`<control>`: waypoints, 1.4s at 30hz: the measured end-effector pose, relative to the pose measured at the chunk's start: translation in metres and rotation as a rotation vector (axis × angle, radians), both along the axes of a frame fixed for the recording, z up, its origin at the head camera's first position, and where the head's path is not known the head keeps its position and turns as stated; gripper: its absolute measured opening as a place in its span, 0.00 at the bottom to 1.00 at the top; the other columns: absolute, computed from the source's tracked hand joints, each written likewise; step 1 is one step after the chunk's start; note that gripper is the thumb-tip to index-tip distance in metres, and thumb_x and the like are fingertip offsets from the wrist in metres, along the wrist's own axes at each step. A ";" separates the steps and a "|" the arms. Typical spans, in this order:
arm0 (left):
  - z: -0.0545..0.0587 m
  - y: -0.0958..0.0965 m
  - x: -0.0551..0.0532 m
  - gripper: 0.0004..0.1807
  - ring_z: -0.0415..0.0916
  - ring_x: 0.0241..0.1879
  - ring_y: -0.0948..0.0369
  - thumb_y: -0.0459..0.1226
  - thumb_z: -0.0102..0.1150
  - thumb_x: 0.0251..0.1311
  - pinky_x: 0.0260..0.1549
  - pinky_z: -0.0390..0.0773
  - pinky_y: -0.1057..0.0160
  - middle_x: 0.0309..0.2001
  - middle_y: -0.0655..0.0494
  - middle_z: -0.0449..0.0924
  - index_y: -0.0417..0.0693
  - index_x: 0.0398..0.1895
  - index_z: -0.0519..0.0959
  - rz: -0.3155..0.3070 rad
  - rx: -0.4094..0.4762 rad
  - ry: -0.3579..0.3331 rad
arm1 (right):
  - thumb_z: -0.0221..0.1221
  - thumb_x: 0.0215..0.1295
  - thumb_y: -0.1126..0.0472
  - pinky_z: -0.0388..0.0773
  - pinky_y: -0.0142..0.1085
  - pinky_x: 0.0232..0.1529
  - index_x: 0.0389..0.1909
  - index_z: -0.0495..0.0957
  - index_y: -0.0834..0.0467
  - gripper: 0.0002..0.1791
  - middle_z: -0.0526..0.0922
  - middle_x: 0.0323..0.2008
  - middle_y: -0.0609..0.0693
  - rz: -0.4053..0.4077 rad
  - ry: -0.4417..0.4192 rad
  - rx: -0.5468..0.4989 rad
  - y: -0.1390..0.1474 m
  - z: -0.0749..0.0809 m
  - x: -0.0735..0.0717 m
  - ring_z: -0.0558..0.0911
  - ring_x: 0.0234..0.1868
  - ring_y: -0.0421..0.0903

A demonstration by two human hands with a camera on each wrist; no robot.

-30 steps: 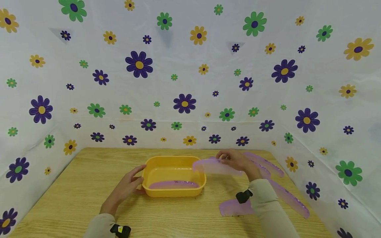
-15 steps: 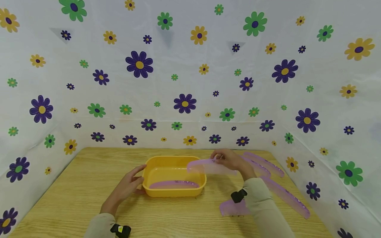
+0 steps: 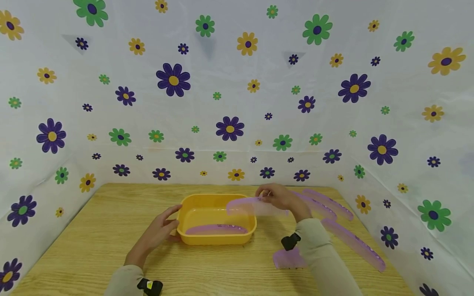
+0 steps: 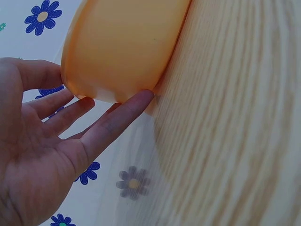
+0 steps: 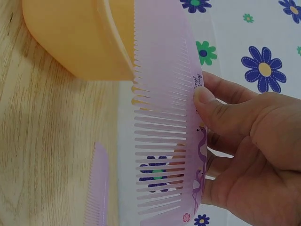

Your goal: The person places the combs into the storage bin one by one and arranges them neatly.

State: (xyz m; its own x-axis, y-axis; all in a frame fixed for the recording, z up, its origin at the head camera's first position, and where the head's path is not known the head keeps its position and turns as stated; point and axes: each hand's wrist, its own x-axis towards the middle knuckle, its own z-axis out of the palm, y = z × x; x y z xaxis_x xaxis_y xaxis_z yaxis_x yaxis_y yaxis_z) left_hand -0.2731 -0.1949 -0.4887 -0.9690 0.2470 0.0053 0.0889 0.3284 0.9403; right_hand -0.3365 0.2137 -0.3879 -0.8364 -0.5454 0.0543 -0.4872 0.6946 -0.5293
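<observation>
In the head view my right hand [image 3: 279, 198] pinches a translucent purple comb [image 3: 242, 204] by its spine. Its left end reaches over the right rim of a yellow plastic tub [image 3: 216, 240]. The right wrist view shows the thumb on the printed spine of this comb [image 5: 164, 113], with its teeth facing away from the palm. Another purple comb [image 3: 218, 229] lies inside the tub along the near wall. My left hand [image 3: 157, 231] touches the tub's left end; in the left wrist view its fingers are extended, fingertips against the outer wall of the tub [image 4: 122, 47].
Two purple combs lie at the back right, the outer comb [image 3: 333, 205] among them. A third comb [image 3: 357, 246] lies diagonally at the right. A further comb [image 3: 286, 260], partly hidden by the right sleeve, lies nearer. Flower-printed sheeting [image 3: 237, 102] walls in the wooden table [image 3: 207, 271].
My right hand has moved left with its comb, bringing more of the comb over the tub. The left hand and the tub have stayed put.
</observation>
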 end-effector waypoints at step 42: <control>-0.001 -0.001 0.000 0.32 0.66 0.71 0.31 0.31 0.45 0.77 0.45 0.90 0.52 0.82 0.37 0.49 0.45 0.82 0.55 -0.008 0.010 0.010 | 0.51 0.74 0.75 0.81 0.50 0.64 0.48 0.83 0.57 0.15 0.84 0.50 0.57 0.024 -0.071 0.110 -0.060 0.010 -0.004 0.79 0.49 0.51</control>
